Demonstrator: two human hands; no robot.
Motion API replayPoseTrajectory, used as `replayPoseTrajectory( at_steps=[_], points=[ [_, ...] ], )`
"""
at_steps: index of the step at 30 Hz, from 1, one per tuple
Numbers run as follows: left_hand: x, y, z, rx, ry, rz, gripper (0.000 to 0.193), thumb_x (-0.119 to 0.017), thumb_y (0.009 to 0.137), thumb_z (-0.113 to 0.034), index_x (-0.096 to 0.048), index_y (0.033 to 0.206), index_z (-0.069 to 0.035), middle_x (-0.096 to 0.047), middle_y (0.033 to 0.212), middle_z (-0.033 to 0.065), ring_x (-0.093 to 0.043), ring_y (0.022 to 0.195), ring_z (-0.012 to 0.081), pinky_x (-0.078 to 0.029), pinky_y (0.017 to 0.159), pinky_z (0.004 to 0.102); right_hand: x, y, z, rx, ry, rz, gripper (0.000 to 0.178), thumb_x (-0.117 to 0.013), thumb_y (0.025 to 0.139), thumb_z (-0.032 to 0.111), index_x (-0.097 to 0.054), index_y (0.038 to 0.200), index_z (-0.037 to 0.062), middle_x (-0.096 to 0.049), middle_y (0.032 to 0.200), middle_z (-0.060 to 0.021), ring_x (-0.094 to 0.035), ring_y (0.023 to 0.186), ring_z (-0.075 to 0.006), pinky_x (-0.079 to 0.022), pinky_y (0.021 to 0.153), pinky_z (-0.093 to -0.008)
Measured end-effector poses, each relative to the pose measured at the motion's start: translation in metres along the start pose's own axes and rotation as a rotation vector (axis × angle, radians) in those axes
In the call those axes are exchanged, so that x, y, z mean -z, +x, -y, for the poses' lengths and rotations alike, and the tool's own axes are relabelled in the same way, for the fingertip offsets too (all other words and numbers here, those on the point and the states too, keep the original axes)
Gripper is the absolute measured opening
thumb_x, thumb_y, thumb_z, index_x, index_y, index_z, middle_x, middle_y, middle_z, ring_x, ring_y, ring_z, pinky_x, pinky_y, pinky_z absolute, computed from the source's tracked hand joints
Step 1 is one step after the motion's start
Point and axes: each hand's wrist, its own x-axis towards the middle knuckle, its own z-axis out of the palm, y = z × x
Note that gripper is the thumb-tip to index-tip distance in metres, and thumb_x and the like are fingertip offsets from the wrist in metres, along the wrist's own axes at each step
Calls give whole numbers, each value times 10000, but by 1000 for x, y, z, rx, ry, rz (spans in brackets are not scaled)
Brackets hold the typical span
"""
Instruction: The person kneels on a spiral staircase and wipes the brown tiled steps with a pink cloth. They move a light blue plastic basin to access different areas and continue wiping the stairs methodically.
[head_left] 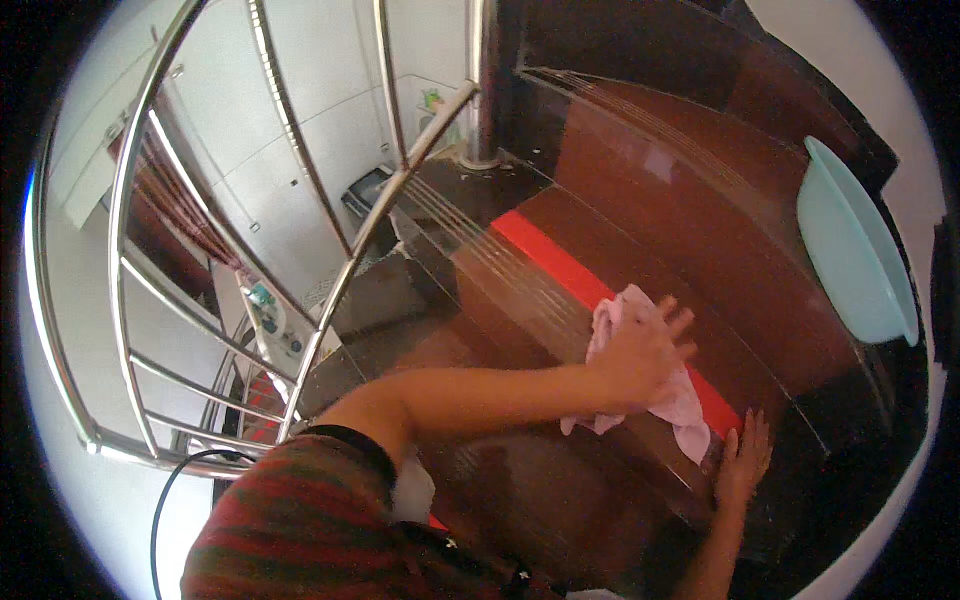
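My left hand (pixel 640 362) lies over a pink cloth (pixel 683 408) on a dark brown polished stair step, its fingers spread and reaching past the cloth. The cloth is bunched under the palm, with one end hanging down over the step's edge. Beneath it runs a bright red strip (pixel 548 257), along the base of the reddish-brown riser. Lower on the right, my right hand (pixel 742 460) rests with fingers stretched out beside the strip's near end and holds nothing. The underside of each hand is hidden.
A pale blue-green basin (pixel 855 245) stands tilted on a higher step at the right, near the white wall. Shiny metal railings (pixel 375 222) curve along the left, with a thick post (pixel 482 95) at the top. A black cable (pixel 165 490) loops at lower left.
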Motion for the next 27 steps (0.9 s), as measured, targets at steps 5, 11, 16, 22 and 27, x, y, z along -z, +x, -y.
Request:
replayPoseTrajectory(
  at_steps=[5, 11, 16, 22, 27],
  points=[
    [-14, 0, -10, -80, 41, 123, 659, -408, 901, -604, -483, 1383, -162, -426, 1453, 122, -225, 1410, 385, -86, 1061, 712, 7, 1, 4, -4, -44, 29, 479, -359, 1015, 356, -430, 1418, 107, -343, 1514, -121, -282, 1407, -323, -186, 1137, -531],
    [11, -25, 43, 19, 111, 182, 617, -388, 903, -614, -489, 1380, -235, -442, 1441, 96, -282, 1383, 366, -114, 1038, 734, 5, 1, 1, -31, -25, 59, 491, -315, 1024, 362, -407, 1436, 111, -324, 1524, -129, -265, 1415, -330, -172, 1140, -528],
    [26, -44, 160, 200, 348, -9, 562, -430, 900, -582, -537, 1334, -241, -480, 1406, 67, -350, 1338, 358, -172, 1049, 693, 8, -1, 5, -34, -32, 62, 491, -323, 1024, 353, -389, 1449, 115, -316, 1529, -123, -263, 1415, -339, -164, 1148, -516],
    [72, -79, 304, 426, 517, 5, 480, -456, 915, -487, -577, 1276, -194, -559, 1306, 73, -480, 1215, 329, -344, 978, 566, 6, 2, 2, -37, -66, 53, 462, -364, 1017, 320, -422, 1429, 118, -351, 1513, -108, -296, 1399, -341, -184, 1148, -511],
    [80, -95, 326, 338, 699, -4, 448, -447, 921, -454, -606, 1228, -169, -603, 1228, 77, -531, 1137, 330, -366, 959, 531, -1, -1, -3, -14, -60, -45, 448, -394, 1008, 310, -447, 1408, 115, -384, 1494, -100, -326, 1386, -328, -209, 1137, -518]
  ],
)
